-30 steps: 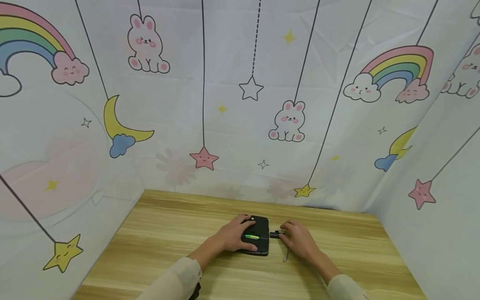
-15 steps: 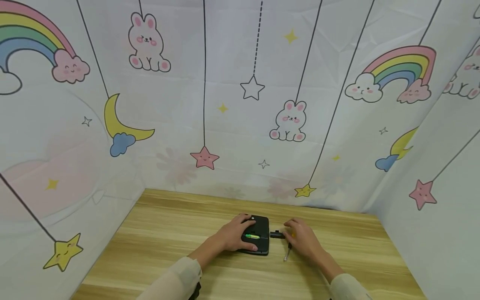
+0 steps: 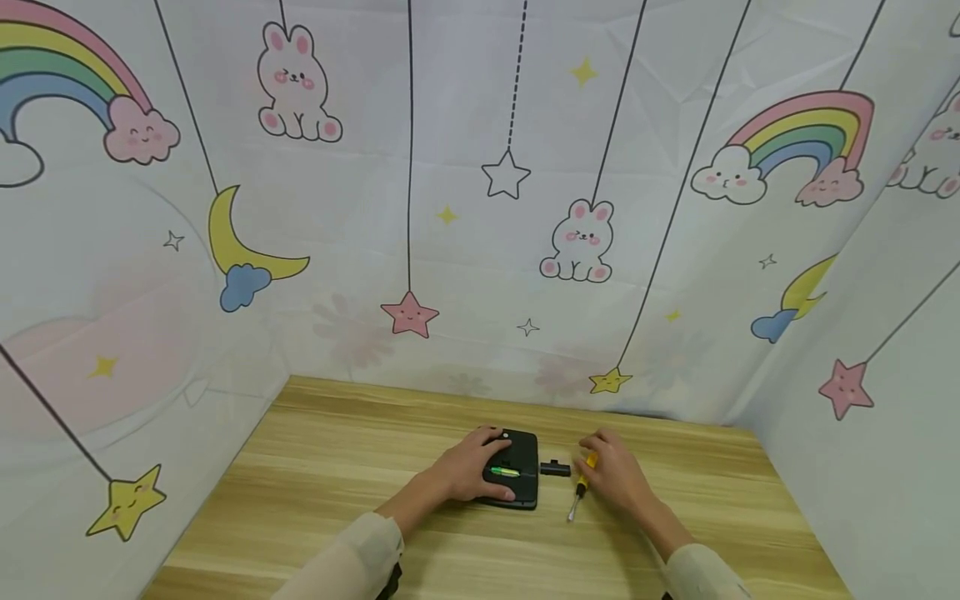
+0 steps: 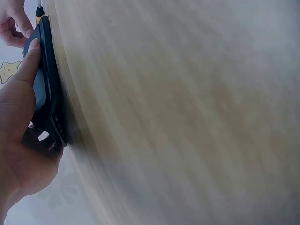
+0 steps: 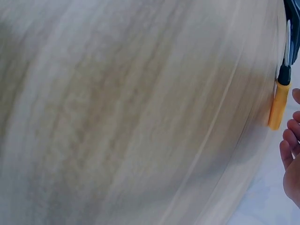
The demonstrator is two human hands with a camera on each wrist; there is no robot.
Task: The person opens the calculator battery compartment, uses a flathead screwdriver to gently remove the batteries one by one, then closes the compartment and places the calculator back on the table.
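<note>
My left hand (image 3: 471,468) grips a flat black device (image 3: 527,450) lying on the table, fingers over its top and thumb along its near edge. A green battery (image 3: 505,472) sits in a slot in the device's upturned face. Just right of the device lies a small black cover (image 3: 555,469) with a tab. A screwdriver (image 3: 581,487) with a yellow handle rests on the table beyond it, tip toward me. My right hand (image 3: 611,471) hovers beside that handle, fingers loosely bent. In the right wrist view the fingertips are apart from the screwdriver (image 5: 280,105).
The wood-grain table (image 3: 330,467) extends on both sides of my arms. Behind and beside it hangs a white printed cloth (image 3: 465,250) with rabbits, stars and rainbows, meeting the table's back edge.
My right hand has let go of the black cover and drawn back to the right, uncovering the cover and the screwdriver's yellow handle. The left hand and the device stay put.
</note>
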